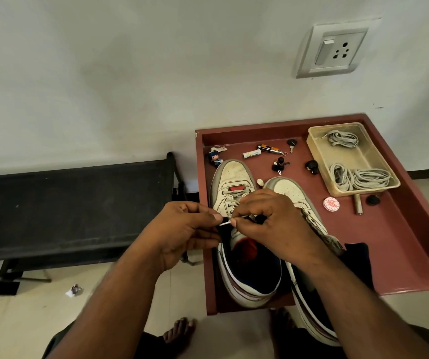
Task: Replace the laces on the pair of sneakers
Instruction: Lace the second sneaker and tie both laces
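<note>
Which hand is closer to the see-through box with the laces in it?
Right. The right hand is over the sneakers, nearer the clear plastic box; the left hand is farther left.

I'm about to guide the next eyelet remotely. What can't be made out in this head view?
- Upper eyelets of the left sneaker: covered by the right hand and left hand.
- Lace tip: too small to tell its state.
- Right sneaker: lacing hidden under the right hand and forearm.
- Laces in the plastic tray: too tangled to count.
</note>
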Demonstrator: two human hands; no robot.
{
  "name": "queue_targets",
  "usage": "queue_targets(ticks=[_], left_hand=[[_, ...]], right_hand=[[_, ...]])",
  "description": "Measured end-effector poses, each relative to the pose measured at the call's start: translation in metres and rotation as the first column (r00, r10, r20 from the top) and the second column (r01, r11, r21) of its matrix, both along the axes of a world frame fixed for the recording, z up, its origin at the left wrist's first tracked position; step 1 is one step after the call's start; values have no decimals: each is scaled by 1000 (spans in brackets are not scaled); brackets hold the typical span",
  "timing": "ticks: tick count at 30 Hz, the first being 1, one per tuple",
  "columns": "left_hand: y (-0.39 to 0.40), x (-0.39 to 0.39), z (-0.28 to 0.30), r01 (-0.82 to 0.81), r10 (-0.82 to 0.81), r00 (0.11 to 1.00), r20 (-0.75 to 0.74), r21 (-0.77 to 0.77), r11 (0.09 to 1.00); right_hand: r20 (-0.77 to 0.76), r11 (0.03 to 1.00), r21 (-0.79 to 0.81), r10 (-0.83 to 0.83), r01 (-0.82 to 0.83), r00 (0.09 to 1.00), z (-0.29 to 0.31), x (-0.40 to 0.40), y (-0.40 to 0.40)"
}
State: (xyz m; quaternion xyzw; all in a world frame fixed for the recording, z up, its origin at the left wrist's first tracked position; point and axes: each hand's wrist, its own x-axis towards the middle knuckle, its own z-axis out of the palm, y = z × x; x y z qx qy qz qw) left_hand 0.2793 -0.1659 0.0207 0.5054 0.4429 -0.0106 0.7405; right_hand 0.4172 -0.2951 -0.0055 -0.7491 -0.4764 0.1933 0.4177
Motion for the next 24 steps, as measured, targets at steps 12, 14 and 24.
queue_targets(ticks=[12, 14, 24], left_hand=[[1, 3, -1, -6, 6, 1000, 19, -20, 1000], [1, 4, 0, 3, -3, 1000, 27, 5, 1000], [2, 3, 0, 45, -50, 997, 53, 97, 994]], right_hand=[[-74, 989, -147, 24, -35, 997, 0, 5, -1], [-93, 986, -156, 39, -54, 995, 2, 5, -2], [-79, 979, -200, 21, -36, 997, 2, 6, -1]])
